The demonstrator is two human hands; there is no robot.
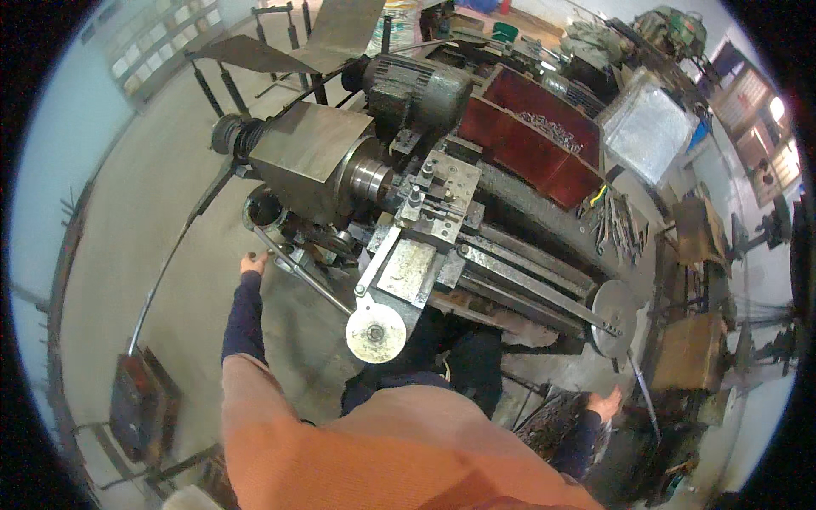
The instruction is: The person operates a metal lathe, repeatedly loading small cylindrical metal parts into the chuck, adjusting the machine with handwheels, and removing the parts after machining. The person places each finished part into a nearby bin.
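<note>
My left hand [252, 264] is held out at the left of a small metal lathe, just below the upper end of a long lever [302, 274]. Its thumb and fingers look apart, with nothing plain between them. Out to the right, low beside the bed, my right hand [605, 405] has its fingers stretched out, near a thin metal rod [643, 393]. In front of my body sits a round pale handwheel disc [375, 333]. Beyond it are the tool slide [442, 200] and the shiny chuck [371, 179] on the boxy headstock [310, 144].
A dark red bin [527, 140] with small metal parts stands behind the lathe, beside an electric motor [416, 89]. Several wrenches [619, 225] lie to its right, below a plastic-wrapped package [648, 127]. A round plate [610, 319] caps the bed's right end. A pedal-like box [140, 404] sits on the left floor.
</note>
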